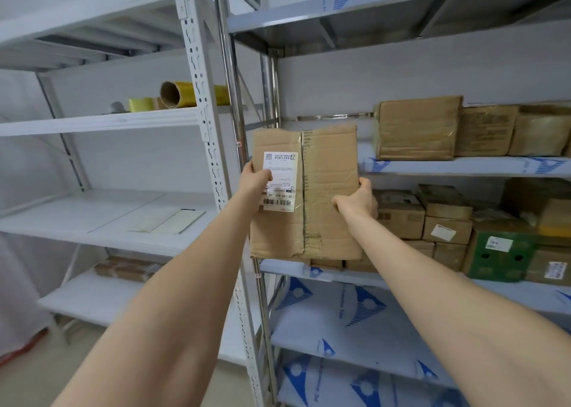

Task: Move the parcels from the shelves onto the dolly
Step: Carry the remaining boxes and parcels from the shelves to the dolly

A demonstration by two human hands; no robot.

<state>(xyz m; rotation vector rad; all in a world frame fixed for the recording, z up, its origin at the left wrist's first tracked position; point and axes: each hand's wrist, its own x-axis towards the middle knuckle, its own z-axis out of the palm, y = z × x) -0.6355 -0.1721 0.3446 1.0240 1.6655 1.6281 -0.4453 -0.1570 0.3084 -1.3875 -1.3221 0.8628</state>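
Observation:
I hold a taped brown cardboard parcel with a white shipping label up in front of the shelves. My left hand grips its left edge, thumb across the label. On the right edge, my right hand has its fingers curled round the side. The parcel hangs in the air in front of the grey shelf unit. More parcels stand on that upper right shelf. Several smaller boxes are stacked on the shelf below. The dolly is out of view.
A green box sits among the lower parcels. The white shelf unit on the left carries yellow tape rolls and a flat sheet. Perforated uprights stand between the two units. Lower right shelves show blue-printed lining.

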